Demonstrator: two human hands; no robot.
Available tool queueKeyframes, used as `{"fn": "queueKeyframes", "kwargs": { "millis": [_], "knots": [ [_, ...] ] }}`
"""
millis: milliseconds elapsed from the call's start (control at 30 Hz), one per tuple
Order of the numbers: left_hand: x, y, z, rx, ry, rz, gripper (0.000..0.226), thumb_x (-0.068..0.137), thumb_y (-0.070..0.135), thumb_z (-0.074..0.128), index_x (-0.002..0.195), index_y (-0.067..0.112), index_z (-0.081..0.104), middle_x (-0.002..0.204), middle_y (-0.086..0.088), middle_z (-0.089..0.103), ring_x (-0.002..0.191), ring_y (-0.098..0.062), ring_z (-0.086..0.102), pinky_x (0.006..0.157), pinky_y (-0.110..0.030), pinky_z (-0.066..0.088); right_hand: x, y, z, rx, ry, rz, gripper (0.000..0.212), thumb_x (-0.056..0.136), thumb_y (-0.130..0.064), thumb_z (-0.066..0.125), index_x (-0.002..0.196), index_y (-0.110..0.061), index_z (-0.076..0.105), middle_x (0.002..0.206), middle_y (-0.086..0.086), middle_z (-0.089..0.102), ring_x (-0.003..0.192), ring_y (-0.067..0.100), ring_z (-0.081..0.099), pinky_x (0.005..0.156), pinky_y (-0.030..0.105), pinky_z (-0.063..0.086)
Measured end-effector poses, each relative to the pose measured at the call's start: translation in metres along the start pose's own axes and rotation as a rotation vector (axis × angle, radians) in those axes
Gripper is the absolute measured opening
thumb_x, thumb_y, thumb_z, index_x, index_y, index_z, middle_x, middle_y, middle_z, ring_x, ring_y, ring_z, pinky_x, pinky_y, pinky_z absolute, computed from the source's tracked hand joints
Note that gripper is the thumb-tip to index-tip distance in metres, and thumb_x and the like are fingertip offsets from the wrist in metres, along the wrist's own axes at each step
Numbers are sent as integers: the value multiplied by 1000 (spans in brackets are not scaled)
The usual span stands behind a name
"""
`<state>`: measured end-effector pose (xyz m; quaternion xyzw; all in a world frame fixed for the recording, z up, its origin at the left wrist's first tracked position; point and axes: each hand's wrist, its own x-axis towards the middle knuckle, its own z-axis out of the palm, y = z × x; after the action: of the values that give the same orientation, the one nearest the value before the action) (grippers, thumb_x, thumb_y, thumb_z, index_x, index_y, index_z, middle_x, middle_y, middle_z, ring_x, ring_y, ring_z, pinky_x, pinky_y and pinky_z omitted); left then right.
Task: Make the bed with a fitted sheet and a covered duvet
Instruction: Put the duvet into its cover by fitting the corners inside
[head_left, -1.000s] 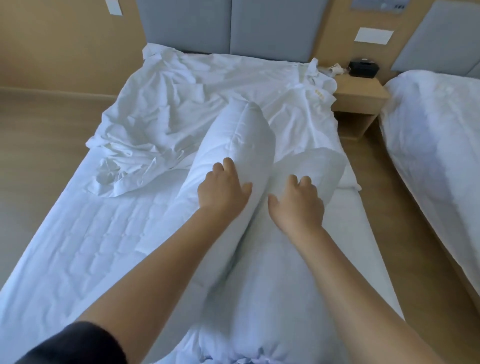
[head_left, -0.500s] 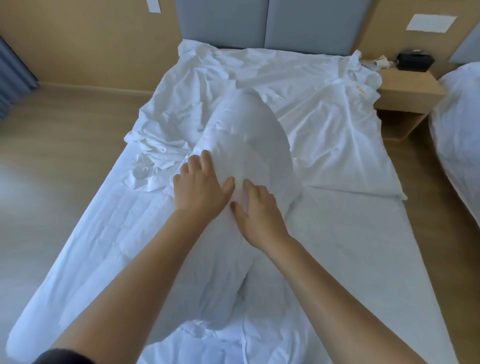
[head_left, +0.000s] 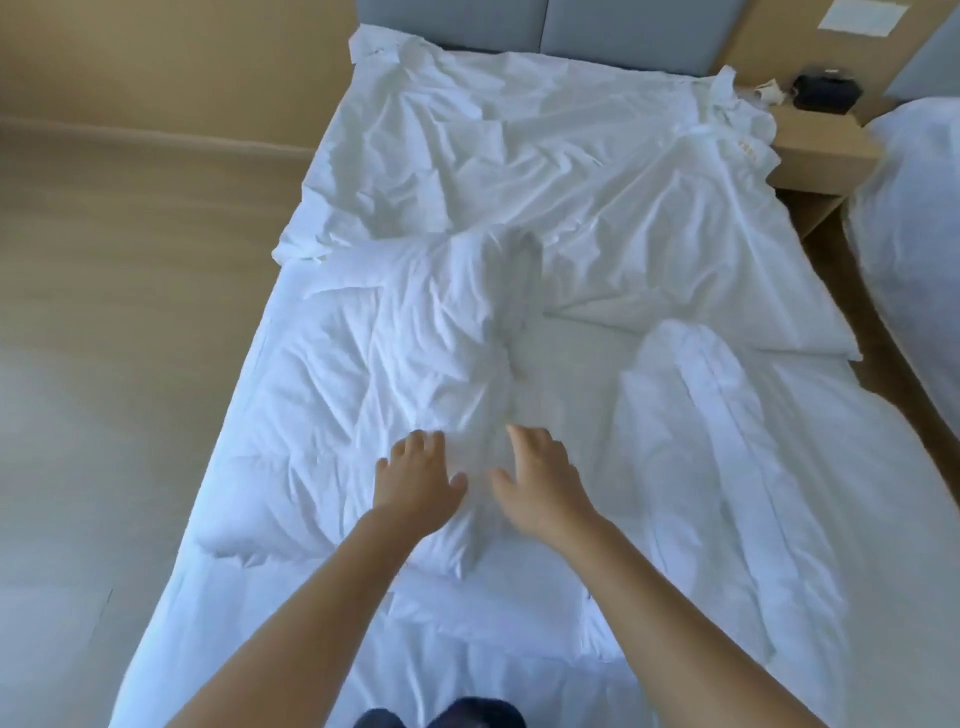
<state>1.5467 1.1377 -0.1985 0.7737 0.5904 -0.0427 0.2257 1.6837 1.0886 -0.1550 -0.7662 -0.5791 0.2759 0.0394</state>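
A white quilted duvet (head_left: 363, 395) lies spread and crumpled over the near half of the bed, with a raised fold (head_left: 691, 415) on its right side. A thin wrinkled white sheet or cover (head_left: 545, 156) covers the far half up to the grey headboard (head_left: 545, 21). My left hand (head_left: 421, 480) lies flat on the duvet with fingers spread. My right hand (head_left: 540, 480) hovers or rests just beside it, fingers straight and apart. Neither hand grips any cloth.
A wooden nightstand (head_left: 815, 150) with a black box (head_left: 826, 91) stands at the bed's far right. A second bed with white bedding (head_left: 914, 234) lies to the right across a narrow aisle. Wooden floor (head_left: 119, 338) stretches to the left.
The rolled-up duvet that both hands pressed has unrolled toward the headboard and now lies spread over the bed. Both hands have let go and drawn back, fingers spread.
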Motion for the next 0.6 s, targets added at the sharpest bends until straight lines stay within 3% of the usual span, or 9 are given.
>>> {"fn": "queueKeyframes", "kwargs": {
  "millis": [167, 300, 400, 500, 600],
  "knots": [
    [3, -16, 18, -59, -82, -19, 96, 80, 65, 54, 149, 21, 5, 155, -7, 8, 142, -27, 12, 110, -50, 22, -2, 11, 28, 64, -61, 171, 56, 96, -36, 43, 142, -12, 25, 143, 10, 31, 128, 31, 32, 101, 39, 32],
    [11, -3, 32, 15, -148, -20, 115, 72, 73, 56, 148, 20, -12, 156, -9, -11, 144, -29, -7, 112, -56, 13, 15, 30, 45, 235, 13, 301, 68, 91, -46, 49, 145, -14, 22, 147, 9, 26, 133, 28, 26, 104, 40, 30],
    [14, -8, 46, 27, -154, -29, 118, 71, 72, 58, 147, 23, -18, 156, -7, -16, 144, -27, -11, 113, -56, 8, 37, 52, 56, 298, 75, 427, 89, 81, -63, 54, 147, -17, 16, 152, 12, 17, 139, 29, 16, 107, 46, 24],
    [15, -17, 53, 15, -98, -11, 116, 70, 74, 56, 147, 26, -17, 157, -3, -15, 144, -23, -10, 114, -53, 7, 65, 72, 64, 363, -5, 588, 120, 64, -78, 58, 149, -22, -6, 157, 13, 2, 144, 28, 4, 112, 52, 14],
    [10, -29, 51, 11, -84, 67, 117, 67, 77, 53, 147, 27, -16, 156, 1, -15, 144, -19, -10, 114, -49, 3, 79, 74, 80, 570, -118, 648, 136, 57, -77, 66, 147, -20, -18, 155, 11, 17, 141, 30, 21, 113, 51, 20]
  ]
}}
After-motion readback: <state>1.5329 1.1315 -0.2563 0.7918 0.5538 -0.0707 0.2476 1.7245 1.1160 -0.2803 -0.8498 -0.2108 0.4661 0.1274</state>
